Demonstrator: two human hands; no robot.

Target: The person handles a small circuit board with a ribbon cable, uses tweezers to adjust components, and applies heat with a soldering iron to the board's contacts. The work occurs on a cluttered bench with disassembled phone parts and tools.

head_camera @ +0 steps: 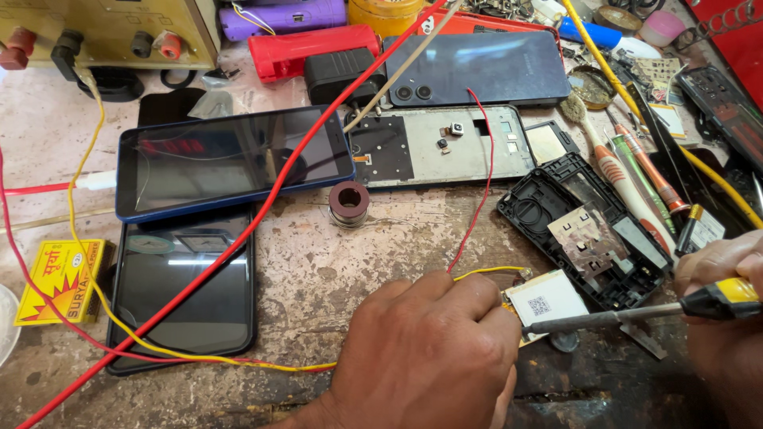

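Touching soldering iron point(612, 318) tip: white battery point(547, 300), beside left hand's point(429, 349) grip.

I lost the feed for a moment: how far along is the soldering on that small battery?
Done: the phone frame lies opened, its back cover set aside. In hand: the left hand pins the small white battery and the yellow wire at its corner, while the right hand holds the soldering iron, tip on the battery's edge. Left: the red wire looks unattached; the frame remains open.
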